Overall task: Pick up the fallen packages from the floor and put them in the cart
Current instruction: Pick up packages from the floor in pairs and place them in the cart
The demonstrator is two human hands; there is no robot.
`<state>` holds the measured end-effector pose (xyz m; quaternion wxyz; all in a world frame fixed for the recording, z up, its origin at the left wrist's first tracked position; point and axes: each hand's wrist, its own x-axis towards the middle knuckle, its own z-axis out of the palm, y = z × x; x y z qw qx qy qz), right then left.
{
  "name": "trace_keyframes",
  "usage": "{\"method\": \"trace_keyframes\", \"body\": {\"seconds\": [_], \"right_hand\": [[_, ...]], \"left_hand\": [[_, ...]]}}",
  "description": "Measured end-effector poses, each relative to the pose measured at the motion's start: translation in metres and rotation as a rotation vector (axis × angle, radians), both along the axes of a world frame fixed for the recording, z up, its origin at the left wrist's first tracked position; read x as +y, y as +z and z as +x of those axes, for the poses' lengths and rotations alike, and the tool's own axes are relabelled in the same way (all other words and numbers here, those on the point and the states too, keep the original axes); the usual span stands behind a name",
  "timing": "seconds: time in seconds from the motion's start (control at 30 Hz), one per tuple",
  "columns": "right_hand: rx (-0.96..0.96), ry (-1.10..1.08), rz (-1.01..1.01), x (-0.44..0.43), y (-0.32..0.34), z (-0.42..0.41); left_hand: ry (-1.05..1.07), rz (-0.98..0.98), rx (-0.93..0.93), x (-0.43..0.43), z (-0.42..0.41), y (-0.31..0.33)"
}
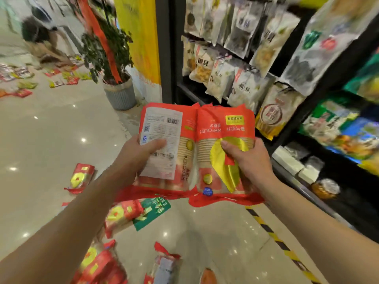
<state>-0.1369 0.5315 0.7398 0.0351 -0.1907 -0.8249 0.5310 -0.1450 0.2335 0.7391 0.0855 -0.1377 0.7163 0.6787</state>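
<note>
2 red pkgs up off the floor, side by side at chest height: left hand [141, 152] clamps the label-side pack [164, 144], right hand [246, 158] grips the yellow-swoosh pack [223, 148]. Glossy, crinkly sleeves. No cart in view; approx 5 fallen packs [82, 178] left on the floor [51, 130].
</note>
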Motion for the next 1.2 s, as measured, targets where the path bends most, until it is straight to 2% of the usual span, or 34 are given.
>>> {"method": "trace_keyframes", "body": {"seconds": [0.1, 0.23, 0.47, 0.73, 0.93, 1.2], "right_hand": [[0.092, -0.09, -0.024, 0.001, 0.059, 0.057], [0.168, -0.247, -0.074, -0.001, 0.105, 0.137], [0.254, -0.532, -0.064, 0.021, 0.138, 0.273], [0.304, -0.833, 0.001, 0.088, 0.157, 0.443], [0.327, -1.096, 0.046, 0.141, 0.164, 0.594], [0.306, -1.42, 0.122, 0.192, 0.158, 0.828]], "left_hand": [[-0.07, 0.051, 0.049, 0.006, 0.027, 0.057], [-0.245, 0.063, 0.105, 0.018, 0.059, 0.111], [-0.519, 0.088, 0.115, 0.074, 0.121, 0.157], [-0.873, 0.134, 0.169, 0.194, 0.225, 0.191], [-1.121, 0.13, 0.237, 0.311, 0.332, 0.201], [-1.419, 0.183, 0.196, 0.445, 0.547, 0.196]]}}
